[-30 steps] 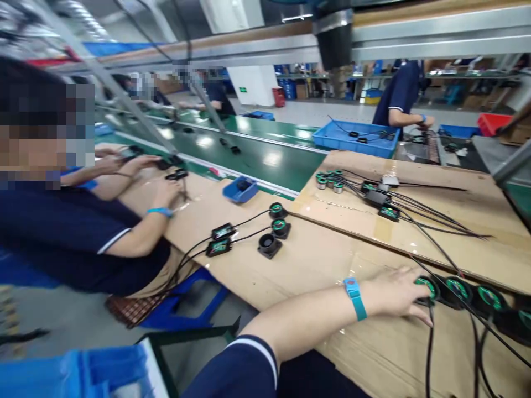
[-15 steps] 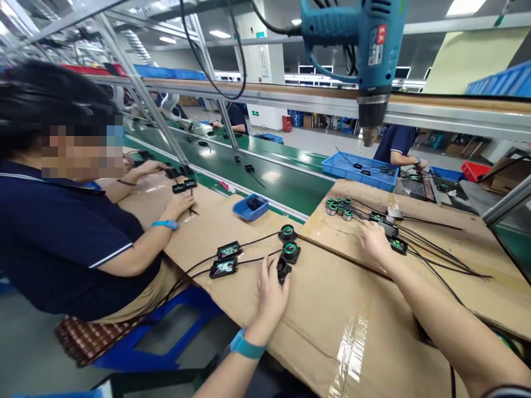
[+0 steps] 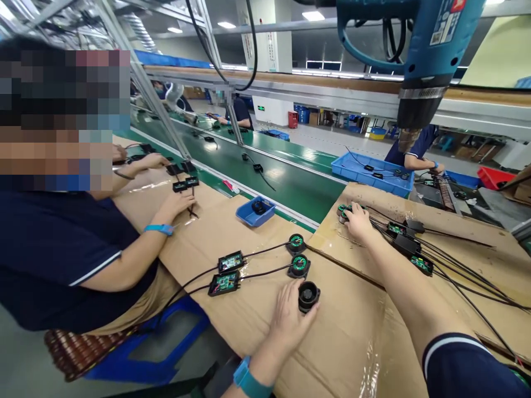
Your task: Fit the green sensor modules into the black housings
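My left hand [image 3: 292, 312] is closed around the side of a black round housing [image 3: 308, 296] on the cardboard. Behind that housing lie two more housings [image 3: 298, 266] with green round boards, each wired to an open black box [image 3: 224, 282] showing a circuit board. Over on the right-hand cardboard, my right hand [image 3: 357, 220] has its fingertips on the group of small round green-topped parts [image 3: 343, 210]. My fingers and palm partly cover that group. Black boxes [image 3: 406, 243] with long black cables lie beside my right forearm.
A blue drill [image 3: 427, 66] hangs at the upper right. A small blue bin [image 3: 255, 211] holds a black part. Behind it runs a green conveyor [image 3: 290, 190], with a larger blue tray [image 3: 373, 174] beyond. A person [image 3: 62, 237] works at the left, hands on black parts.
My right hand has moved left from beside the black boxes onto the small round parts. My left hand has brought the black housing nearer to me, apart from the other two. The view has shifted.
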`<state>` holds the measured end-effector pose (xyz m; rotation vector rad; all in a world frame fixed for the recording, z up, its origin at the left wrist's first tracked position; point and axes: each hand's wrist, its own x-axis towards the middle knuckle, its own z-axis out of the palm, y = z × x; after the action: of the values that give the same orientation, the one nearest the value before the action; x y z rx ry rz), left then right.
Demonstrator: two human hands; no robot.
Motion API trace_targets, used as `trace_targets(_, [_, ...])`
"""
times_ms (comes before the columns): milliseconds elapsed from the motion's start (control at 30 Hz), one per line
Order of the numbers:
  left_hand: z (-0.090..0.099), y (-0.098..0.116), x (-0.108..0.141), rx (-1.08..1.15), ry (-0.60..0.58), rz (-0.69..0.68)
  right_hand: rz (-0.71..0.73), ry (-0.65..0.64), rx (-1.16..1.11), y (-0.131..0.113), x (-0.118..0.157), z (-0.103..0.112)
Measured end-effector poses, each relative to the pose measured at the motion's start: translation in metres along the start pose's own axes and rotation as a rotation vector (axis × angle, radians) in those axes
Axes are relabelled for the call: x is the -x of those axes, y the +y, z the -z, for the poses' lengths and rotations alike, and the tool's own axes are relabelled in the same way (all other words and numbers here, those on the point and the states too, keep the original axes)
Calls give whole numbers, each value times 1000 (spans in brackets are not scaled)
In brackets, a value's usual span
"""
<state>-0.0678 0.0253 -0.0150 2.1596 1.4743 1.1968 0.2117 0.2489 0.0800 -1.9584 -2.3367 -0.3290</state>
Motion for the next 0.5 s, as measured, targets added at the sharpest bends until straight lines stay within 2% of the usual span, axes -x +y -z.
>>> trace_targets(100, [4, 4, -1, 25, -27, 14, 34, -19, -13, -5, -9, -5])
trace_targets(233, [10, 10, -2, 61, -88, 39, 127, -30, -20, -8, -6, -6])
trace_targets(400, [14, 14, -5, 93, -117, 87, 18, -13, 42, -9, -22, -2])
trace_targets(500, [14, 14, -6, 101, -121, 110, 19, -29, 84, -9, -30, -3])
